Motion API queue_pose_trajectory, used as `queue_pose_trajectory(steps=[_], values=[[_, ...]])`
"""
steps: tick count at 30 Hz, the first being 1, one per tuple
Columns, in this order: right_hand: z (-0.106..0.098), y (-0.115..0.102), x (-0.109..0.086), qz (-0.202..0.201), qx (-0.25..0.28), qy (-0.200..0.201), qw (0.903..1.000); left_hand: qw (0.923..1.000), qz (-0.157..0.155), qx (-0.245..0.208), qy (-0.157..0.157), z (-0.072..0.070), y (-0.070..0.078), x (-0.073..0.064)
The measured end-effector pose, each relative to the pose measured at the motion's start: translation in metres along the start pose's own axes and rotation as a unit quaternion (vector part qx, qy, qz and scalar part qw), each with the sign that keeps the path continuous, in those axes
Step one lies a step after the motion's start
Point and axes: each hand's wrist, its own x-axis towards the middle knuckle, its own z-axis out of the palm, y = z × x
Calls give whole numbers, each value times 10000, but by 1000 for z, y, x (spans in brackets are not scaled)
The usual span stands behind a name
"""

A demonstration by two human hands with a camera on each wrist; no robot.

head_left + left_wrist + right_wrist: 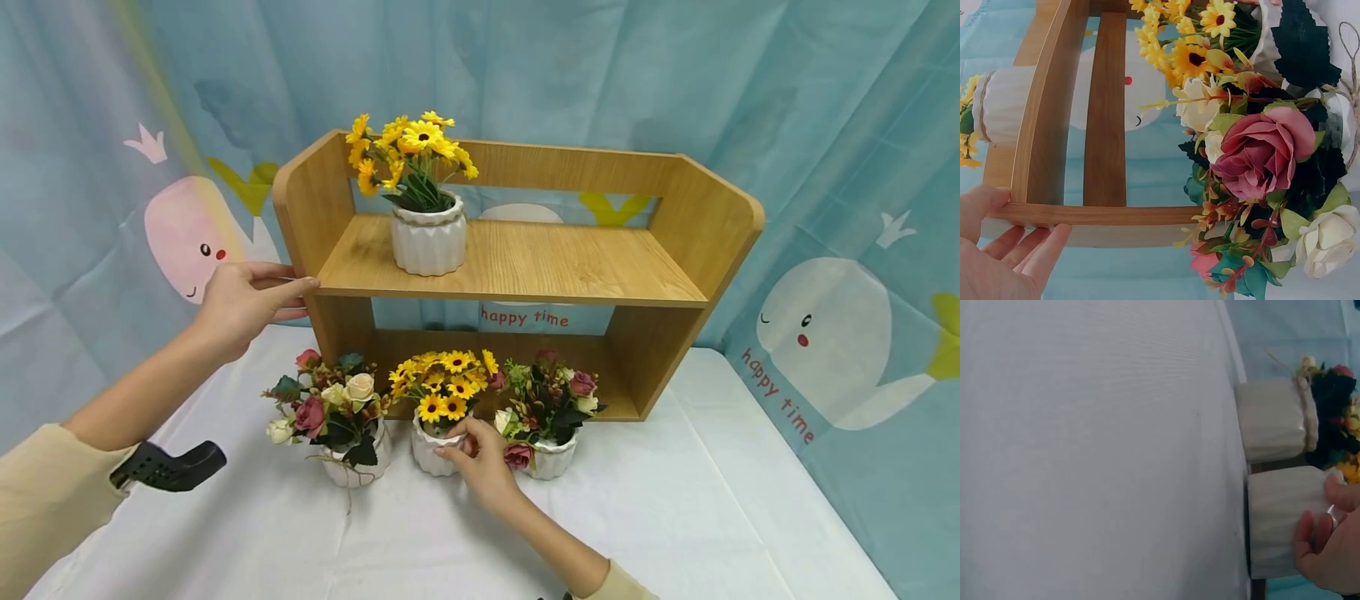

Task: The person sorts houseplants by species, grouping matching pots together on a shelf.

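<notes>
A two-tier wooden shelf [570,258] stands at the back of the table. My left hand [236,308] holds its left side panel [1104,215], with the thumb at the front edge and the fingers along the outer face. In front of the shelf, my right hand [487,471] pinches the rim of a white flowerpot [427,450] of yellow sunflowers [442,383]. That flowerpot [1279,519] stands on the table in the right wrist view. White pots of roses flank it, one on the left [360,462] and one on the right [555,458].
Another white pot [429,237] of yellow flowers stands on the upper tier, left of its middle. A white cloth [675,517] covers the table. Blue curtains [570,75] printed with whales hang behind and at both sides.
</notes>
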Motion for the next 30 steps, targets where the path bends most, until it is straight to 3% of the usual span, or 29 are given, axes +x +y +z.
queue_pose_trajectory(steps=[12,19,30], values=[[-4,-13,0,-83,-304,-61,9995,10000,58,-15,-36,-1,-2,1],[-10,-31,-2,-178,-638,-55,9978,10000,70,32,-20,-1,-3,2],[-29,-63,-6,-337,-738,-179,9965,9999,132,-64,-82,-2,-4,3]])
